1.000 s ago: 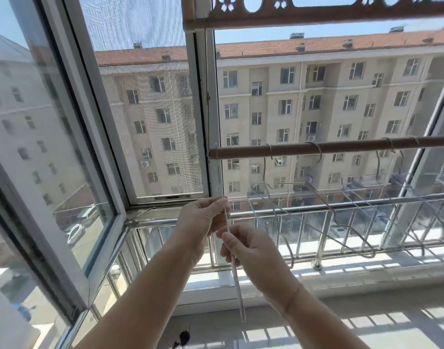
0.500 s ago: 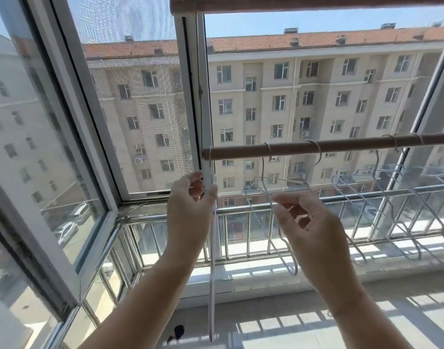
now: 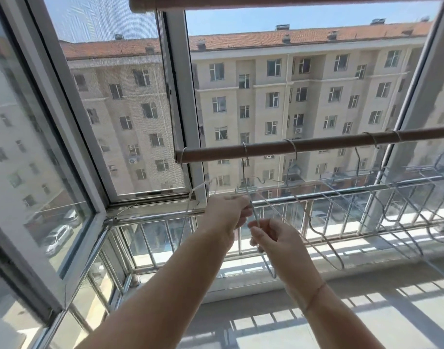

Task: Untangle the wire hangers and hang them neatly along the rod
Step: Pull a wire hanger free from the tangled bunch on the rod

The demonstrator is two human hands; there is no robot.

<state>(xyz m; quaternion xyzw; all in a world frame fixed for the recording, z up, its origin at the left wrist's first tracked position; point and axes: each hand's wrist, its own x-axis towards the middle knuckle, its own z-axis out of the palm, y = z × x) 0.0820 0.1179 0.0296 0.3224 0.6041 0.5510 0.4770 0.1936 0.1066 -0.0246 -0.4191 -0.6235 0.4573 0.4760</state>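
Observation:
A brown rod [image 3: 316,143] runs across the window at mid height. Several thin wire hangers hook over it. One hanger [image 3: 188,205] hangs at the rod's left end by the window frame. Another hanger [image 3: 253,212] hangs from a hook further right, and both hands are on its wire. My left hand [image 3: 226,215] pinches the wire just below the rod. My right hand [image 3: 273,238] grips the same wire lower down, right beside the left. More hangers [image 3: 324,238] hang tangled to the right.
An open window sash [image 3: 72,137] juts inward on the left. A metal railing [image 3: 341,195] runs behind the hangers outside the window. A second brown rod [image 3: 266,1] crosses the top of the view. The sill and the sunlit floor lie below.
My left hand has left the hanger at the rod's left end, which now hangs there, and moved right. My right hand has dropped lower and both now hold one hanger's wire.

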